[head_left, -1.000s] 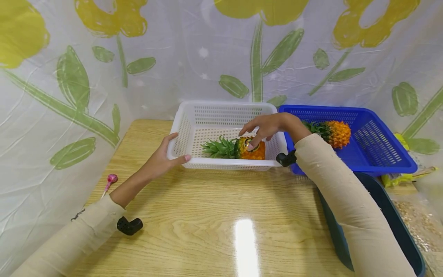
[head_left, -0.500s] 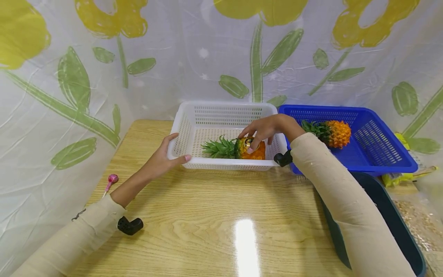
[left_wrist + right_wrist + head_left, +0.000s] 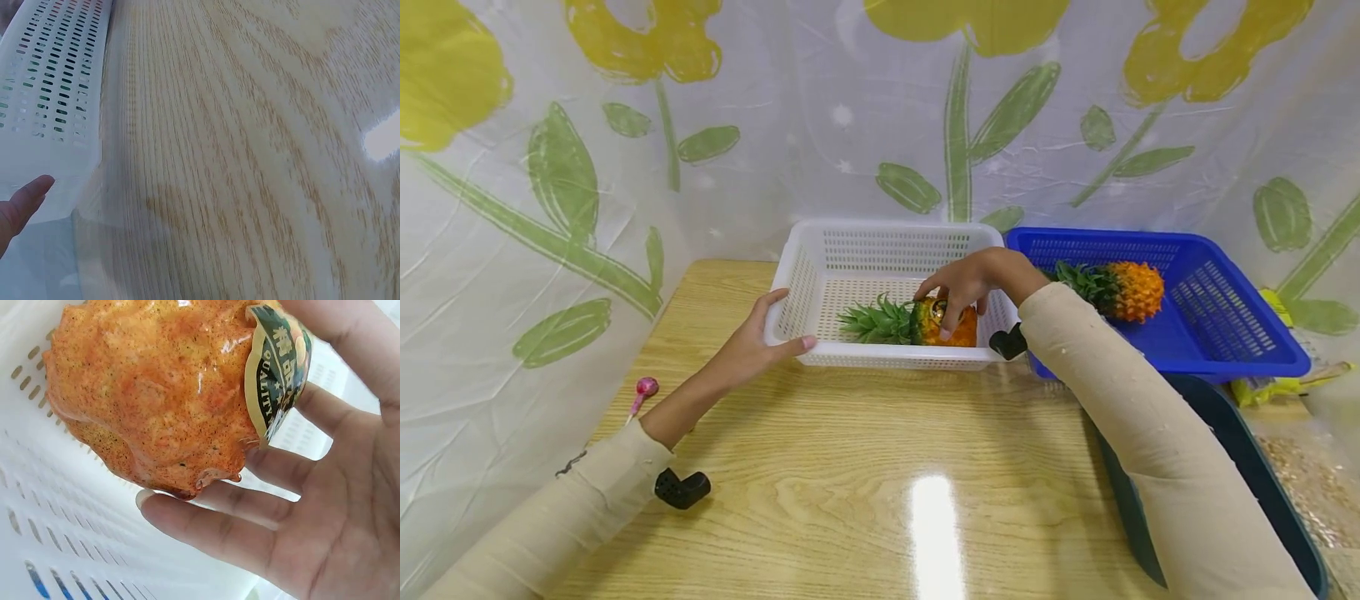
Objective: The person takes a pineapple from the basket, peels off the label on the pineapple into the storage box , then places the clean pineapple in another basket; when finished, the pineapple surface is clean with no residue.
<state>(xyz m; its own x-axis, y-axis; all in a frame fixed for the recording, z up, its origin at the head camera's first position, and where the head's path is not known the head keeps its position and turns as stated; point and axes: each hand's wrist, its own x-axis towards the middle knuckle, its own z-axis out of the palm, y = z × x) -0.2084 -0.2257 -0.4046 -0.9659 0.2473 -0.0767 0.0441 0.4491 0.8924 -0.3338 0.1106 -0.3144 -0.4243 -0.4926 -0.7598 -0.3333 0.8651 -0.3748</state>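
Note:
A small orange pineapple with a green leaf crown lies on its side in the white basket, crown to the left. My right hand reaches down over it and grips its body, thumb on the near side. In the right wrist view, fingers run along the underside of the pineapple, beside a dark label. My left hand holds the basket's near left corner, thumb on the front rim. The left wrist view shows that thumb against the basket.
A second pineapple lies in the blue basket, right of the white one. A dark green bin stands at the right, partly behind my right arm. A pink lollipop lies left on the wooden table.
My right hand has lowered slightly and its fingers have closed in around the pineapple. The left hand stays at the basket's corner, and the pineapple has not visibly moved.

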